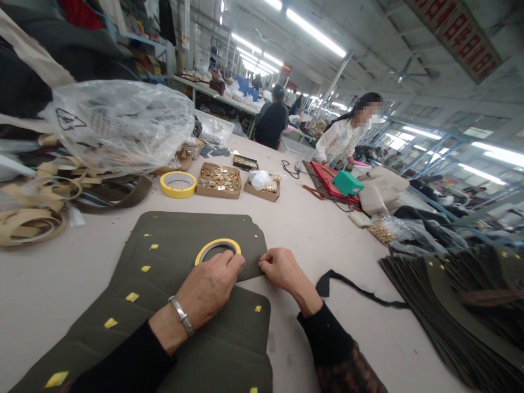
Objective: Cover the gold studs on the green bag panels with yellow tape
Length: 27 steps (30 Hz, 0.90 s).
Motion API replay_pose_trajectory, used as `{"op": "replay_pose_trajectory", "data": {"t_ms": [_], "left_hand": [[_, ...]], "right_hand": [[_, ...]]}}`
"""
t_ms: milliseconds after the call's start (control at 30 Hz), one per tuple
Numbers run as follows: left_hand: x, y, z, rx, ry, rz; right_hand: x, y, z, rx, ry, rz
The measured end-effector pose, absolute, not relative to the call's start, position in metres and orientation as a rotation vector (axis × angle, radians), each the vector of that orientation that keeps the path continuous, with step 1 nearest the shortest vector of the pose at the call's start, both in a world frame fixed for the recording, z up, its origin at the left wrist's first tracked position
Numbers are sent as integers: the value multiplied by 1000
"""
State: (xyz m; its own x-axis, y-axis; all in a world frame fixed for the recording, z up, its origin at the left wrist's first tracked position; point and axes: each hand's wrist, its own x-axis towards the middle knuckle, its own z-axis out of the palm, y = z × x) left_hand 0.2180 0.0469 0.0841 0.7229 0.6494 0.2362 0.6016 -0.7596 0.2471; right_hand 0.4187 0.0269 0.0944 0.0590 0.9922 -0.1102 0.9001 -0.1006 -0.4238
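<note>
Dark olive panels (180,234) lie overlapped on the pale table, with small yellow tape pieces (132,297) along their edges. My left hand (215,281), with a silver bangle at the wrist, is closed on the near side of a yellow tape roll (230,242) above the upper panel. Just right of it, my right hand (280,266) is pinched at that panel's right edge. Whatever sits between its fingertips is too small to make out.
Behind the panels are a second yellow tape roll (178,184) and boxes of metal parts (219,180). A plastic bag (123,123) stands left, stacked olive panels (446,305) right, near a black strip (356,285). A person (341,136) stands across the table (303,218).
</note>
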Motion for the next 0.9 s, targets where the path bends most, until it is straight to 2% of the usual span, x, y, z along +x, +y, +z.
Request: {"op": "replay_pose_trajectory", "data": {"t_ms": [233,400,567,900], "left_hand": [[208,43,83,2648,803,945],[212,37,80,2598,762,986],[213,35,77,2629,797,978],[213,29,79,2642,783,961]], "right_hand": [[420,-7,102,-1866,-1975,983],[411,-21,102,-1588,-1687,606],[395,-21,102,-1271,-1858,417],[387,-20,88,-1205,-1934,94]]}}
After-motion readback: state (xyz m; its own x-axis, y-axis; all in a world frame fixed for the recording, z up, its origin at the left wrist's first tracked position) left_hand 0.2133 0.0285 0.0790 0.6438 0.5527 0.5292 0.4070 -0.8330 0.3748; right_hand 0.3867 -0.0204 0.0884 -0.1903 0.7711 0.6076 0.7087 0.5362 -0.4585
